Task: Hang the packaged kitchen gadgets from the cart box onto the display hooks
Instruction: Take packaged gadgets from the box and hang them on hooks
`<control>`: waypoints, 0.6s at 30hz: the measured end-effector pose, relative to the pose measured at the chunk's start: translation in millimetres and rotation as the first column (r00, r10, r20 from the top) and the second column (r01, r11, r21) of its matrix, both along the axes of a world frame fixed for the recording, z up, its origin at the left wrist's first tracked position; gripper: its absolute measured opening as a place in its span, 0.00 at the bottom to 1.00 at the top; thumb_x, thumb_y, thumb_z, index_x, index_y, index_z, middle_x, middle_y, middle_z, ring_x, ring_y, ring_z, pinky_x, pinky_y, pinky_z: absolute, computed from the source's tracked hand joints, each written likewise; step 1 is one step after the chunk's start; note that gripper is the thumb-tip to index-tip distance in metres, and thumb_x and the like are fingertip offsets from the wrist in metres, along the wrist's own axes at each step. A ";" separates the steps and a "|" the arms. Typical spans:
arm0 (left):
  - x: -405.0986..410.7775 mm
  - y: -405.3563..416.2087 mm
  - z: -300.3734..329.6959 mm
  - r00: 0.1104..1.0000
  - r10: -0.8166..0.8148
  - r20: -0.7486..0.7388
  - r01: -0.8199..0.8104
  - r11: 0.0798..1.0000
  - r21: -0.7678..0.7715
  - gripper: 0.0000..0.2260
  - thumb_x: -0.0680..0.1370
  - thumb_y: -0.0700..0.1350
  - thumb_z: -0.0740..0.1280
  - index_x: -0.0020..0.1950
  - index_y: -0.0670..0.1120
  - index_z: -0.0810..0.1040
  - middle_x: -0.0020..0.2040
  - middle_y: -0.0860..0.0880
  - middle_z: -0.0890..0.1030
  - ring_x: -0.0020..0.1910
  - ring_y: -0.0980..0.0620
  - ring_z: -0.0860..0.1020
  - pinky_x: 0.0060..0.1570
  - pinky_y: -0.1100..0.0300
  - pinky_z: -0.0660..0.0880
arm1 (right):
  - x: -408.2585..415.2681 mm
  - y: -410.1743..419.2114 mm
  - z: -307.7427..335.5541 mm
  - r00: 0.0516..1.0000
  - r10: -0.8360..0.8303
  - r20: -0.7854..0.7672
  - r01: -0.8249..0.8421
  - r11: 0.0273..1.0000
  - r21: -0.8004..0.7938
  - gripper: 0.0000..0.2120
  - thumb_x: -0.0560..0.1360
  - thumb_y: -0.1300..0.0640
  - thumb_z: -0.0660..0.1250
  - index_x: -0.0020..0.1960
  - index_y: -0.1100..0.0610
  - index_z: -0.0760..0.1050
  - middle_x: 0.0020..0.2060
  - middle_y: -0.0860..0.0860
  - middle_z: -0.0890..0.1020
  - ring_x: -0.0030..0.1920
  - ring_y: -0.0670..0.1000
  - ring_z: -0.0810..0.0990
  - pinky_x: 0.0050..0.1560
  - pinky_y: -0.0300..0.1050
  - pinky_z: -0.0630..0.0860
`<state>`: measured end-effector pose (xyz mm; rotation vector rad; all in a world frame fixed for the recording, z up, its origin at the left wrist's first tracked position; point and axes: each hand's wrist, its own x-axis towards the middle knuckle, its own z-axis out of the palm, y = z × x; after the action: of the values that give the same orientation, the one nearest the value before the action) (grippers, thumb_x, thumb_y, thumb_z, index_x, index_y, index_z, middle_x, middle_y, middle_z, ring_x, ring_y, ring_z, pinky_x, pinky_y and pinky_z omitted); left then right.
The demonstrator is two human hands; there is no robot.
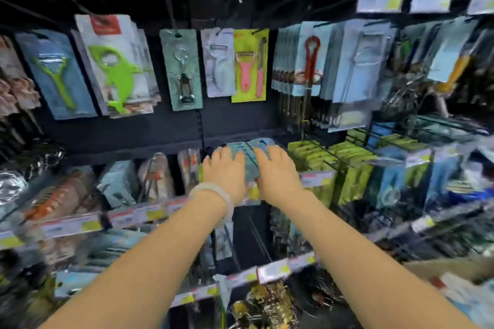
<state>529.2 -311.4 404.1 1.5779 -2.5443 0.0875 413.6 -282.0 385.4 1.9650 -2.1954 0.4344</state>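
Green peeler pack [57, 72] hangs far left on upper hooks. Left hand [226, 173], pale bangle [213, 195] on wrist, fingers straight, pressing on blue gadget packs [251, 153] at mid-row hook. Right hand [276, 175] same, flat on stack. Yellow-green packs [310, 157] just right.
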 end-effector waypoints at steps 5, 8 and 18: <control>-91.4 60.6 -39.0 0.981 -0.180 0.078 0.176 0.983 0.060 0.30 0.78 0.48 0.64 0.76 0.47 0.54 0.75 0.41 0.56 0.74 0.40 0.55 0.71 0.45 0.57 | -85.6 85.3 -41.0 0.988 -0.157 0.009 0.156 0.984 0.085 0.31 0.76 0.60 0.62 0.75 0.59 0.54 0.69 0.60 0.62 0.70 0.62 0.60 0.67 0.54 0.61; -142.8 106.1 -66.8 0.955 -0.277 0.106 0.266 0.958 0.108 0.30 0.78 0.49 0.64 0.76 0.46 0.55 0.74 0.42 0.58 0.73 0.40 0.58 0.69 0.46 0.59 | -130.5 139.3 -71.3 0.968 -0.250 0.010 0.244 0.952 0.183 0.32 0.76 0.58 0.63 0.76 0.58 0.52 0.72 0.60 0.59 0.72 0.61 0.58 0.68 0.54 0.60; -267.2 206.8 -148.2 0.833 -0.525 0.174 0.449 0.825 0.343 0.29 0.78 0.47 0.63 0.76 0.47 0.54 0.74 0.41 0.57 0.73 0.39 0.56 0.70 0.45 0.58 | -244.3 264.5 -157.5 0.869 -0.480 0.117 0.399 0.821 0.408 0.33 0.75 0.55 0.64 0.75 0.57 0.53 0.70 0.60 0.62 0.71 0.60 0.58 0.70 0.52 0.58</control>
<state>262.0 -104.6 255.8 0.9683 -3.2185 -0.1531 169.4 -17.5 227.9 1.5133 -2.9575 0.1702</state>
